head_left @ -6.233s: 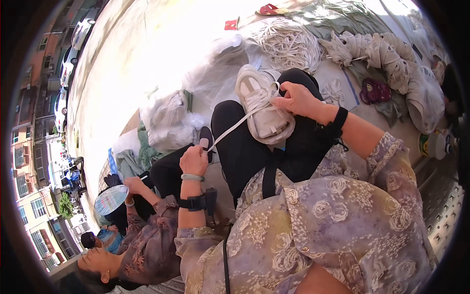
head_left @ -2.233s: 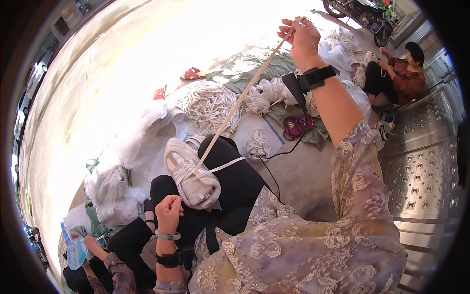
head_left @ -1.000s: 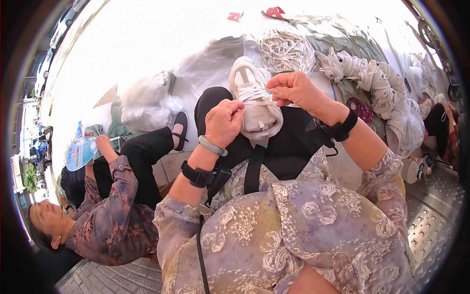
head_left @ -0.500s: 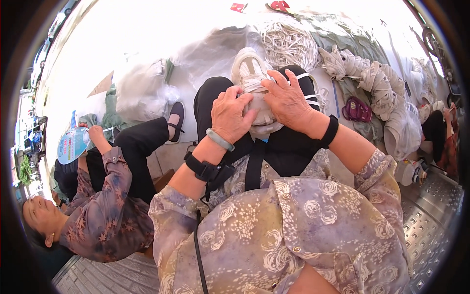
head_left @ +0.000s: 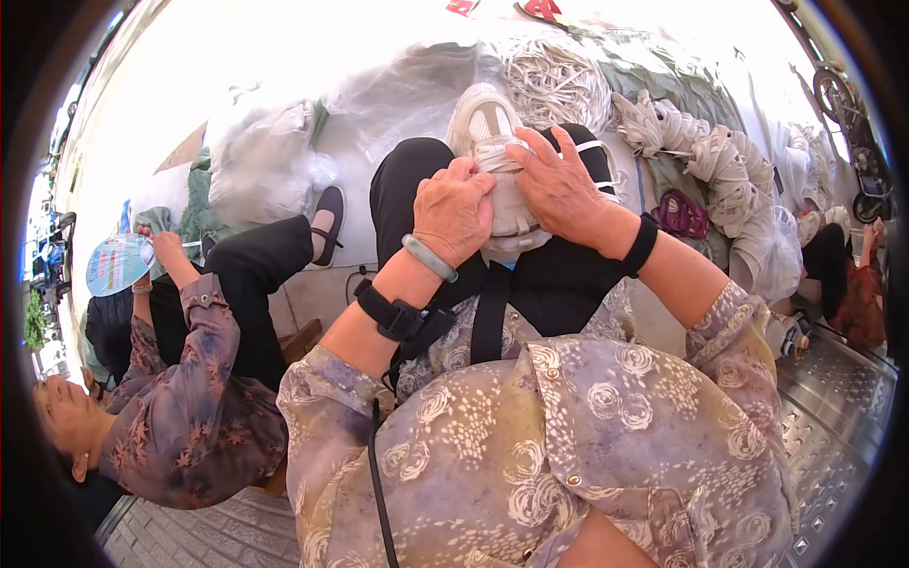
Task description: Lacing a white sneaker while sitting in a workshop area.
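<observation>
An off-white sneaker with a mesh toe (head_left: 485,115) sits on the person's black-trousered thighs (head_left: 407,185), its toe pointing away from the body. The left hand (head_left: 453,210) lies with curled fingers against the left side of the lacing, the right hand (head_left: 561,194) over the right side with its fingers parted; whether either pinches a lace cannot be told. A flat white shoelace (head_left: 611,177) loops out beyond the right hand. Past the knees lies a tangled heap of white laces (head_left: 559,87), near a row of off-white shoes (head_left: 724,161).
</observation>
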The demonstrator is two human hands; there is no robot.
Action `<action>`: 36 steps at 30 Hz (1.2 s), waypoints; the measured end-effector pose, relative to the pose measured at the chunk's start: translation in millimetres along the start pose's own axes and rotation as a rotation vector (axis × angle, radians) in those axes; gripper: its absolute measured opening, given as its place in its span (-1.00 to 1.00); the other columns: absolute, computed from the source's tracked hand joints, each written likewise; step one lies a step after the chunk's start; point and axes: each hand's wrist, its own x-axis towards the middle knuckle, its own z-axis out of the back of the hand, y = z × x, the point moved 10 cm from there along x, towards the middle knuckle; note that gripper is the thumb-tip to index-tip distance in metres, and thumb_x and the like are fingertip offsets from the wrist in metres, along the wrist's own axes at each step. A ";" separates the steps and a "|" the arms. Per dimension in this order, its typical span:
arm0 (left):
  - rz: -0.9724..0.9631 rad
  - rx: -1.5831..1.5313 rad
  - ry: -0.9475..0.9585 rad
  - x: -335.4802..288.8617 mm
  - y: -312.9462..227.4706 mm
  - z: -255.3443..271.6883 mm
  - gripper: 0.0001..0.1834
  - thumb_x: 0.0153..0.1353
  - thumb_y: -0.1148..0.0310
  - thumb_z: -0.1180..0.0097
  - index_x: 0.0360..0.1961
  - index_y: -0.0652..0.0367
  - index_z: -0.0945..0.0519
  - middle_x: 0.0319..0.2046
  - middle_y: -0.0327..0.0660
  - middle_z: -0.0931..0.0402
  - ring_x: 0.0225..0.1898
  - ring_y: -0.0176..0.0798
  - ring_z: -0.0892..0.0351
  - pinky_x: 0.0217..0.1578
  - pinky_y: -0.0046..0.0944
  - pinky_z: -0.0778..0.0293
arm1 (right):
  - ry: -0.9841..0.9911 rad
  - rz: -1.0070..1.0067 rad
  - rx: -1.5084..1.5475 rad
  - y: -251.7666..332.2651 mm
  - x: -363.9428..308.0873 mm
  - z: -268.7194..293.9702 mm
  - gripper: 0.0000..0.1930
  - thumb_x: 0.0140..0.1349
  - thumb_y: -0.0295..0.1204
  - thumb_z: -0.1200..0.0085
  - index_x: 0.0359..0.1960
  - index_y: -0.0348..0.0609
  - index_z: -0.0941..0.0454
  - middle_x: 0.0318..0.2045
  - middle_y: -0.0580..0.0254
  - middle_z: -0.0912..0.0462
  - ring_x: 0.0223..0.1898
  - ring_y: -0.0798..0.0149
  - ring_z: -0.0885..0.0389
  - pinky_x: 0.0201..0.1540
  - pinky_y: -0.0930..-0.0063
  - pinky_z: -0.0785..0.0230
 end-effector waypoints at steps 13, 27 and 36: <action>0.020 0.064 -0.061 2.5 -0.3 1.1 -0.87 -0.07 0.36 -0.15 -0.43 0.10 -0.60 -0.21 -0.16 -0.47 -0.30 -0.10 -0.51 -0.32 -0.15 -0.38 | -0.011 -0.096 0.358 -19.4 -1.2 -19.2 -0.88 -0.10 -0.51 -0.03 -0.46 -0.19 -0.52 0.05 0.16 -0.32 0.20 0.08 -0.15 0.16 -0.07 0.04; 0.067 -0.037 0.061 5.2 3.3 -3.5 -0.88 -0.03 0.45 -0.12 -0.41 0.21 -0.58 -0.20 -0.14 -0.48 -0.29 -0.08 -0.54 -0.26 -0.23 -0.44 | 0.119 -0.056 0.164 -10.8 7.6 -16.1 -0.80 -0.13 -0.47 -0.07 -0.41 -0.19 -0.61 -0.01 0.20 -0.36 0.19 0.09 -0.17 0.17 -0.22 0.09; 0.089 -0.054 0.073 8.4 3.2 -5.7 -0.89 -0.04 0.46 -0.11 -0.42 0.21 -0.58 -0.22 -0.14 -0.47 -0.28 -0.07 -0.53 -0.26 -0.24 -0.44 | 0.006 -0.139 0.119 -20.2 -0.4 -16.3 -0.76 -0.12 -0.41 -0.08 -0.38 -0.24 -0.61 -0.05 0.20 -0.41 0.13 0.12 -0.22 0.15 -0.21 0.07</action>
